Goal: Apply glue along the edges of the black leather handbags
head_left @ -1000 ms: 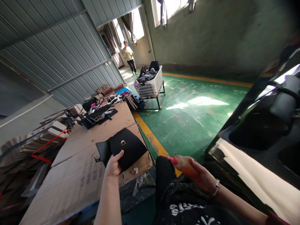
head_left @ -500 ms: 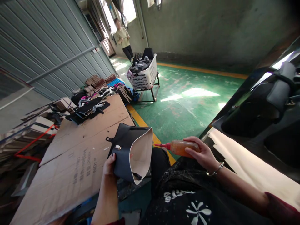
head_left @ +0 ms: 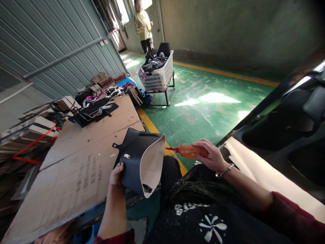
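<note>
Gaping wide, black pouch (head_left: pixel 135 164), pale lining (head_left: pixel 153 161)

The cardboard (head_left: pixel 58 186) bears four short lines of dark print (head_left: pixel 93 171), set sideways up the sheet – partly Chinese characters, too blurred to read in full, though the third line seems to end in "20pcs" and the fourth to begin with "NO", while the first appears to close on digits that cannot be told. Across the black apron (head_left: pixel 186 186) runs a row of white lettering (head_left: pixel 179 209) – creased and slanted, so that no word can be made out for certain.
</note>
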`<state>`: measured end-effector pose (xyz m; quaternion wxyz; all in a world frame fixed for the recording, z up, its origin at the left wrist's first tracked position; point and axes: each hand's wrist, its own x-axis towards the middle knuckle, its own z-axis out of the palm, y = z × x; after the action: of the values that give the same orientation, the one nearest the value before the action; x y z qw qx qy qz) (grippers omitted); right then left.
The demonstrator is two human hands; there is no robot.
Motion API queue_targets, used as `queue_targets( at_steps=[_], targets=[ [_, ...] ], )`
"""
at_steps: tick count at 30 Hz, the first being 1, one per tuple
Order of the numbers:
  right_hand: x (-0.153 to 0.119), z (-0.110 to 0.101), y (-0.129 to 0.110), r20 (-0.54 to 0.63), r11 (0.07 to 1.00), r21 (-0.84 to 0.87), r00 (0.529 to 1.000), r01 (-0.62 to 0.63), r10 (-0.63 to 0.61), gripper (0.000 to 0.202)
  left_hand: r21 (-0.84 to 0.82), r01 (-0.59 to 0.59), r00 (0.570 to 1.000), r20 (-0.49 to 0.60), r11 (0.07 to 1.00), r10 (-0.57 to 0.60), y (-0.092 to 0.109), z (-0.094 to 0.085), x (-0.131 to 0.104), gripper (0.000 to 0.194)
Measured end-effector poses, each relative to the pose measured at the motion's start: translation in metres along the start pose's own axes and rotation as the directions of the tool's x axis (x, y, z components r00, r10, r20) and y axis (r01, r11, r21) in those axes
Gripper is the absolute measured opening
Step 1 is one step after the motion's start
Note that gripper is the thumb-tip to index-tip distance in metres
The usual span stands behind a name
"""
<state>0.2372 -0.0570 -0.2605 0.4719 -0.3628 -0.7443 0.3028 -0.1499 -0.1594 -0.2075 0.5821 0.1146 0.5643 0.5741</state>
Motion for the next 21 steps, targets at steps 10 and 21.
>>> queue_targets(
  at_steps=[10,21],
  targets=[
    [0.004,0.006,0.009,-0.005,1.000,-0.009,1.000,-0.001,0.001,0.025,-0.015,0.006,0.996,-0.094,1.000,-0.007,-0.001,-0.004,0.003,0.051],
    [0.003,0.010,0.012,0.040,1.000,0.017,0.999,-0.005,0.005,0.025,-0.033,0.001,0.992,-0.125,0.999,-0.005,-0.005,-0.007,0.003,0.052]
  ],
)
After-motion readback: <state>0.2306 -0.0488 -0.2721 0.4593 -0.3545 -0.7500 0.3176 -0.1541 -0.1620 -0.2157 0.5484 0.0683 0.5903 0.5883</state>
